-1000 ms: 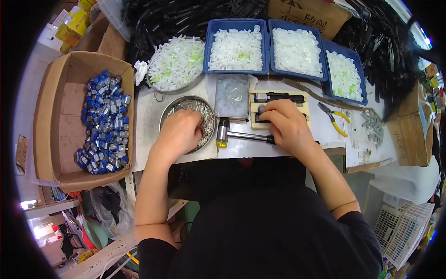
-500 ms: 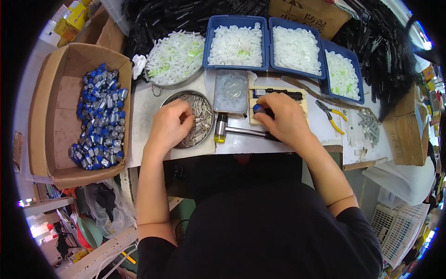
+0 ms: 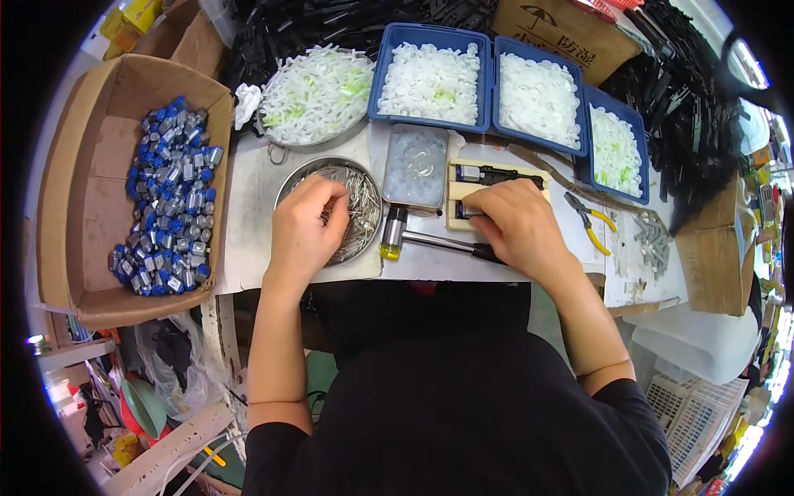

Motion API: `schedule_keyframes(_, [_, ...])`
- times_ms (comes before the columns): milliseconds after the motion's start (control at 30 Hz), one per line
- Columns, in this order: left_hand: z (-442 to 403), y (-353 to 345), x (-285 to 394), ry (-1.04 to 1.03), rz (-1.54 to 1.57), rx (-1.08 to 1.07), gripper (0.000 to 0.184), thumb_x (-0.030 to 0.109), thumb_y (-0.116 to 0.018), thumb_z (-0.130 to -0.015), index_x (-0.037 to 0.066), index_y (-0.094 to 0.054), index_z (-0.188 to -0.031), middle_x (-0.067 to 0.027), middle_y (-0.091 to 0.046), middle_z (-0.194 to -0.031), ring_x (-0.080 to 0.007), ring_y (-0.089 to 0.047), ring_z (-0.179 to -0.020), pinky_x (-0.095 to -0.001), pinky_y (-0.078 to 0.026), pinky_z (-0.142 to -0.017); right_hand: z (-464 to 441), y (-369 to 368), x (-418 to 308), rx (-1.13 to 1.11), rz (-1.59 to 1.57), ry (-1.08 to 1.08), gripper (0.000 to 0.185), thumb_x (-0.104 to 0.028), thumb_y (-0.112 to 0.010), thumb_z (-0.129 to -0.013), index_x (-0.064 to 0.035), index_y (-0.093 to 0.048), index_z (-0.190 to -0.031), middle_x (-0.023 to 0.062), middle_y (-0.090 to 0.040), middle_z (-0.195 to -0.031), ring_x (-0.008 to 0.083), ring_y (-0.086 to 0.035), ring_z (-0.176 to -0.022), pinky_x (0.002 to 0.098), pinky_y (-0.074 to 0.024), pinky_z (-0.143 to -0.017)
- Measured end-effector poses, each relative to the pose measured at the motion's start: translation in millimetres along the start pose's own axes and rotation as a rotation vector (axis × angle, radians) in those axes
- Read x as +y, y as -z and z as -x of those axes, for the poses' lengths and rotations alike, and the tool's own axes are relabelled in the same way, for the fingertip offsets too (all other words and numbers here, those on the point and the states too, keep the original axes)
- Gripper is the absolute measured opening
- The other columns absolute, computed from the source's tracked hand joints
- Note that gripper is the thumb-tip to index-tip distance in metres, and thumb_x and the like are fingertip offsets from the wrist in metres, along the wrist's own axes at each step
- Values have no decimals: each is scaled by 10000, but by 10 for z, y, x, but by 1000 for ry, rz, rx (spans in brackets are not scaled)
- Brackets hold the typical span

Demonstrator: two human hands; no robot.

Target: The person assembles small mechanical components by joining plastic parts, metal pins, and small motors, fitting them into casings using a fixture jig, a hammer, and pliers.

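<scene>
My left hand (image 3: 310, 221) is over the round metal bowl (image 3: 281, 197) of thin metal pins (image 3: 362, 198). Its thumb and forefinger are drawn together; whatever is between them is hidden. On the pale wooden block (image 3: 454, 188), my right hand (image 3: 525, 221) has its fingers closed on a small motor (image 3: 465, 208) in the lower slot, mostly covered by the hand. The upper slot holds a silver motor (image 3: 469, 172) joined to a black part (image 3: 506, 176). A hammer (image 3: 434, 240) with a yellow-tipped head lies between my hands.
At left stands a cardboard box (image 3: 97, 198) of blue-capped silver motors. Behind are a round pan (image 3: 318, 147) and blue trays (image 3: 488, 83) of white plastic pieces. A clear container (image 3: 413, 165) sits mid-table. Pliers (image 3: 591, 223) and grey pieces (image 3: 653, 241) lie at right.
My right hand has brought the blue-capped motor down into the lower slot of the wooden block. My left hand stays over the pins. The whole view has shifted slightly.
</scene>
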State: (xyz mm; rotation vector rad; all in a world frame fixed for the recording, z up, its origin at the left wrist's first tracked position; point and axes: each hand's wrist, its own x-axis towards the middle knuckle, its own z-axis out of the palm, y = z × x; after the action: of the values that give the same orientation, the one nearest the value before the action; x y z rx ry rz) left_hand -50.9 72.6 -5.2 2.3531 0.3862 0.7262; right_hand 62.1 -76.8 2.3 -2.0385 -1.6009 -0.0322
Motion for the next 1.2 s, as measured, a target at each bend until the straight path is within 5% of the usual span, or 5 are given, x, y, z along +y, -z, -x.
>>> schedule_keyframes(233, [-43, 39, 15, 18, 72, 15, 36, -44, -398, -524, -25, -398, -554, -62, -398, -503, -106, -387, -427, -169, -306, -392, 92, -124, -2, 221, -110, -63, 114, -22, -466, -455, -52, -442, -562, 43, -439, -563, 162, -404, -546, 240, -283, -517])
schedule_keyframes(300, [-61, 47, 1, -6, 80, 30, 33, -34, -402, -524, -23, -398, -555, -72, -400, -505, -129, -396, -421, -183, -314, -390, 96, -128, 3, 213, 112, 94, 142, -19, -467, -456, -48, -456, -595, 36, -450, -592, 161, -408, -561, 244, -281, -535])
schedule_keyframes(500, [-68, -91, 57, -49, 112, 24, 48, -27, -409, -509, -15, -403, -555, -83, -408, -514, -166, -404, -430, -202, -320, -391, -332, 144, 179, -272, 4, -145, 75, -72, -433, -509, -35, -450, -573, 66, -438, -549, 185, -417, -490, 241, -333, -452])
schedule_keyframes(567, [-65, -155, 109, -91, 132, 28, 54, -21, -413, -501, -7, -407, -553, -87, -399, -505, -180, -399, -434, -219, -313, -390, -549, 98, 251, 36, 36, -136, 84, -84, -425, -523, -36, -442, -590, 65, -435, -571, 186, -424, -488, 245, -338, -459])
schedule_keyframes(1200, [91, -342, 180, -173, 247, -31, 31, -13, -416, -523, -13, -407, -552, -77, -408, -481, -129, -403, -403, -188, -313, -376, -653, -125, 172, -150, 269, -97, 80, -109, -436, -525, -40, -404, -553, 80, -402, -579, 217, -410, -560, 276, -331, -470])
